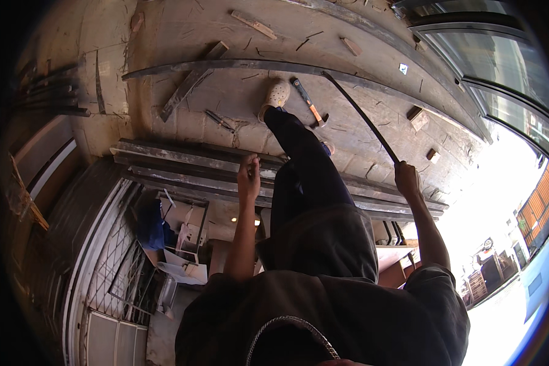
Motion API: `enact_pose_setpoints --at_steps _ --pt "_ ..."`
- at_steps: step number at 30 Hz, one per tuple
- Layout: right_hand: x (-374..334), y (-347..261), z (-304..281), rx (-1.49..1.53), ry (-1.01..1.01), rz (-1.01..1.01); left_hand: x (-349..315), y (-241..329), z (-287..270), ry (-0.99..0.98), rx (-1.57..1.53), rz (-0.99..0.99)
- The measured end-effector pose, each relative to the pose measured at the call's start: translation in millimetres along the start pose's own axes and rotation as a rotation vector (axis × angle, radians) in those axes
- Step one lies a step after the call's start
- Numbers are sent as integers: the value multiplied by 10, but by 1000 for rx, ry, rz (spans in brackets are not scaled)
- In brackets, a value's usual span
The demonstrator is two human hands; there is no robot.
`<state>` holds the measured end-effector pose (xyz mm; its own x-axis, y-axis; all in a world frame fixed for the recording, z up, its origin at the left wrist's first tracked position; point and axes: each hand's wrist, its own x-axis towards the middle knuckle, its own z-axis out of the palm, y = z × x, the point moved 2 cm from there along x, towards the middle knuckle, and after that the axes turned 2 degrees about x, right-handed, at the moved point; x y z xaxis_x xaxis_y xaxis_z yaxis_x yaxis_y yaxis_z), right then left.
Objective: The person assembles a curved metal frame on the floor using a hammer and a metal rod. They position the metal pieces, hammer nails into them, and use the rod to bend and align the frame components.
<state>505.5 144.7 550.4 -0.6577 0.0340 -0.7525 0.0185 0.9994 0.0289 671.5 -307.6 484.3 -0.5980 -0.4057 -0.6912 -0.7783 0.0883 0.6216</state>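
My right hand (407,179) is closed round one end of a long, thin dark bar (363,116). The bar slants away to the left, and its far tip meets or lies just over a long dark beam (250,64) on the floor. My left hand (249,174) is held up with curled fingers above a row of long dark beams (183,165); whether anything small is in it is hidden. A claw hammer (309,104) with a black and orange handle lies beside my clog (277,94). Left of my foot lies a pliers-like tool (220,121).
A dark plank (192,82) crosses under the beam's left part. Wood offcuts (254,24) and a wooden block (417,118) lie about the floor. Glass-panelled frames (506,67) stand at the far right. A cluttered box (186,229) sits behind the beam row, near a metal lattice (113,268).
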Motion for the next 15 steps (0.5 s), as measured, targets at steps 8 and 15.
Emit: enact_pose_setpoints --at_steps 8,15 --pt "557 840 -44 -206 127 -310 -1745 -1087 575 363 -251 -171" --pt "1001 1040 -334 -282 54 -389 -2589 -914 1899 195 -92 -198"
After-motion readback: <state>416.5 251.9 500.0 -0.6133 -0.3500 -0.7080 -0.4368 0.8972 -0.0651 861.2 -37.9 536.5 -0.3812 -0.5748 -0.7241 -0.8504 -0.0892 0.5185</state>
